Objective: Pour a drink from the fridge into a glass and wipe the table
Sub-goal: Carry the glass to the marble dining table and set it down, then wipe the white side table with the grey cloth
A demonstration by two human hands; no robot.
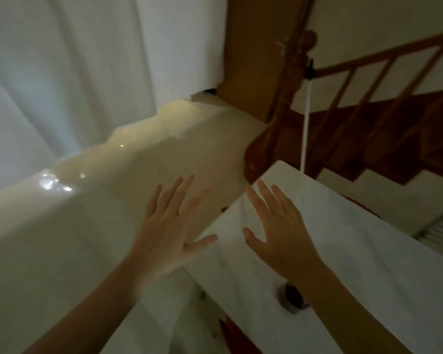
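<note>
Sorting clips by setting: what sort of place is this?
Most likely a home interior: a wooden staircase with a banister, long pale curtains, and a white-covered table under open, empty hands.

Both hands (168,238) (283,237) spread, empty

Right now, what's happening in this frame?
Nothing is being handled. The left hand and right hand are both spread open, palms down, empty, over the edge of a white table. A small dark round object sits on the table, half hidden by the right wrist. No drink, glass or fridge is in view; wooden stairs lie ahead.
</note>
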